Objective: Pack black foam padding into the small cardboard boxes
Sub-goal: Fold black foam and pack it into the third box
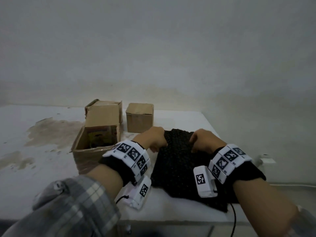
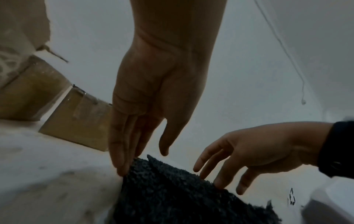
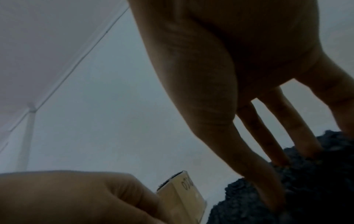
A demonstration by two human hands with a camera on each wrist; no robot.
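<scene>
Foam [image 1: 177, 161] is spread flat on the table [image 1: 25, 168], a dark knobbly sheet directly before the person, its far edge at 12 o'clock raised slightly off the surface. That edge is being met from both sides: the left hand [image 1: 152, 138] at about 11 o'clock of the sheet, the right hand [image 1: 206, 140] at about 1 o'clock. In the left wrist view the left fingers [image 2: 122, 151] are seen held straight and close together, tips set against the foam's corner, the thumb apart and touching nothing. The right fingers [image 2: 216, 165] are spread and only lightly bent, tips resting on the edge; no closed pinch is shown in any view. A two-handed hold on one edge is judged to be chosen because the sheet is wide and limp, so that it can be lifted or folded evenly rather than dragged by one corner.

An open box [image 1: 95, 142] stands at 10 o'clock of the foam, just beside the left wrist, its flap turned up and back so the mouth is left clear; something coloured lies inside, too dim to be identified. A shut box [image 1: 139, 118] is set at 12 o'clock, just beyond the foam's far edge. Both are kept near, presumably to shorten the carry. No foam is seen in either box, so packing is judged barely begun. A brown stain [image 1: 51, 132] marks the table at 9 o'clock.
</scene>
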